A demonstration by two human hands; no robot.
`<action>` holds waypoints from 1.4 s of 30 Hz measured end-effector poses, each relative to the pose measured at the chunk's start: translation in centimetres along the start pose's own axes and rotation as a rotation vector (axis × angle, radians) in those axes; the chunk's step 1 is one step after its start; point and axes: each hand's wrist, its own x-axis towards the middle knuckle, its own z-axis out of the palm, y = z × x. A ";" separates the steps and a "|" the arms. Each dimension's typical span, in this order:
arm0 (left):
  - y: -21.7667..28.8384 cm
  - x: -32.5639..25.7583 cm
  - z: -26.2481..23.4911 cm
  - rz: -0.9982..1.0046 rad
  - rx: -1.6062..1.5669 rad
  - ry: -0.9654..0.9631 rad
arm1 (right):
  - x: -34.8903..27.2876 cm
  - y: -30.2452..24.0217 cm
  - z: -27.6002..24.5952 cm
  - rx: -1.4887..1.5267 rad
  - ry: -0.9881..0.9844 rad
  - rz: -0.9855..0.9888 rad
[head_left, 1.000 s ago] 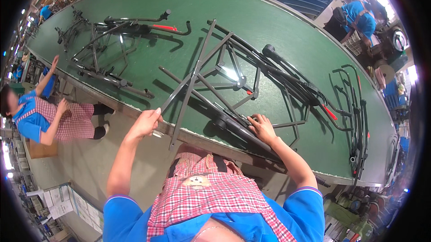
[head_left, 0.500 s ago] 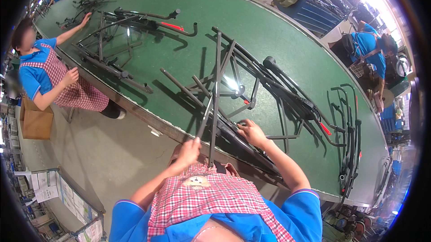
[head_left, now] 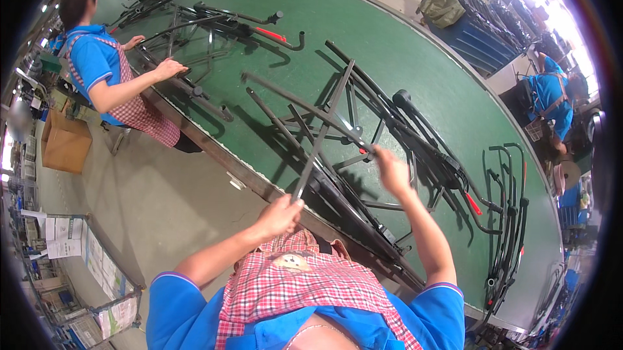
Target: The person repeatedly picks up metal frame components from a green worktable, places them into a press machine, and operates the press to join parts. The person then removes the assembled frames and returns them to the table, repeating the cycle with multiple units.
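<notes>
1. The lower end of a flat grey bar is gripped by the left hand, its fingers curled round it near the table's front edge.
2. The near end of a dark tube is gripped by the right hand, which is slightly blurred.
3. The bar is crossed by the tube, both being seen above a dark metal frame; whether they are joined to it cannot be told.
4. The frame is laid on the green table, directly before the person, and is marked with a red strip.
5. Bent dark tubes are grouped to the frame's right.
6. A second frame is placed farther left, with a co-worker positioned beside it.
</notes>
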 end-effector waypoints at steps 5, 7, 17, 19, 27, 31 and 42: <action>0.9 1.3 7.1 0.050 0.016 -0.364 | 5.1 7.0 -3.3 -0.283 0.169 -0.124; 0.8 1.9 10.7 -0.026 -0.158 -0.468 | 7.8 4.1 -4.0 -0.156 0.196 -0.130; 7.4 0.0 11.9 0.510 0.427 -0.731 | 9.3 -11.4 3.1 -0.364 -0.844 -0.193; 5.5 2.5 7.7 0.661 0.340 -0.229 | 9.2 -11.9 3.0 -0.342 -0.786 -0.218; -1.1 12.9 -4.1 0.112 -0.669 -0.081 | 7.2 -10.2 1.7 -0.034 -0.338 -0.213; -0.6 18.2 -3.5 0.039 -0.711 -0.556 | 6.4 -11.1 0.6 -0.001 -0.129 -0.244; 13.4 3.7 -1.9 1.155 -0.606 -0.417 | 5.9 -27.5 -12.6 0.371 0.607 -0.016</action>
